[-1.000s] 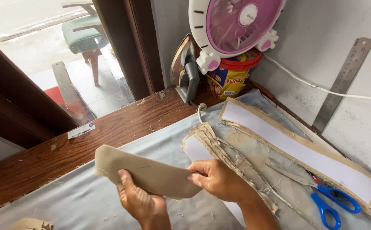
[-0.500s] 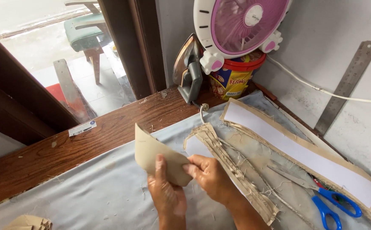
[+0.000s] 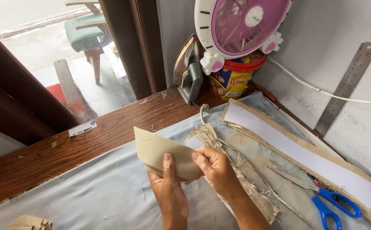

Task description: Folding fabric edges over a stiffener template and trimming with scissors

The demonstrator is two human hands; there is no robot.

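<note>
Bright daylight comes in from the open doorway to the left of the pink fan (image 3: 246, 26). The floor out there looks washed out and almost white. Shadows below the fan are soft and faint. Everything looks sharp, and lines bend a little far from the fan.

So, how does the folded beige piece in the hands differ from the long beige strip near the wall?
The folded beige piece is short, doubled over and held up by the left hand and right hand. The long beige strip lies flat on the table, and a white band covers its middle. The folded piece looks plain. Both are beige.
</note>
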